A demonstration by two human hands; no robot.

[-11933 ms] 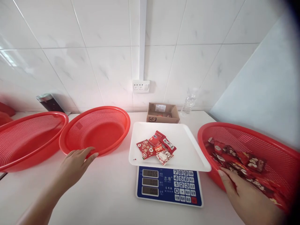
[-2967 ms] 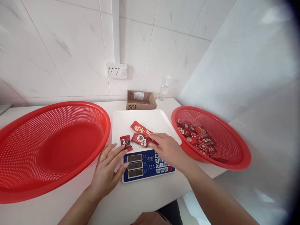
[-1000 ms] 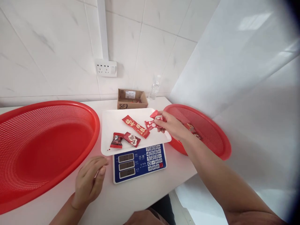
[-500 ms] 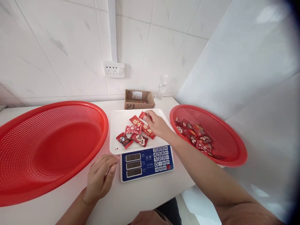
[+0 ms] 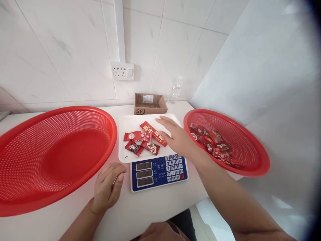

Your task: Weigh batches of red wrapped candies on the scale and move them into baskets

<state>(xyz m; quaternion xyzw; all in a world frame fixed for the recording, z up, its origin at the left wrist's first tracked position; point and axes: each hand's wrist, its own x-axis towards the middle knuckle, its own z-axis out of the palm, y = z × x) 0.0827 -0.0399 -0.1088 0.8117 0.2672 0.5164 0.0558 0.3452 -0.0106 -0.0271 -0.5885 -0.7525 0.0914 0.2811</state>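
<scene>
Packets (image 5: 151, 147) are spread on the white tray (image 5: 129, 123); over its right side the right hand (image 5: 178, 138) is held palm-down, fingers apart, while the left hand (image 5: 107, 184) is loosely curled closed beside the scale (image 5: 160, 174).

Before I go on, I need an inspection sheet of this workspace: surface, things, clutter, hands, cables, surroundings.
Surface: white table.
Things: five red packets on the scale's white tray, above a blue keypad panel; more in the right-hand basket. Another red basket at left.
Clutter: cardboard box, clear bottle.
Left hand: curled near the tray's front corner; grip hidden.
Right hand: spread by the longest packet; contact unclear.
Cables: nothing seen; trunking meets wall socket.
Surroundings: tiled wall.
</scene>
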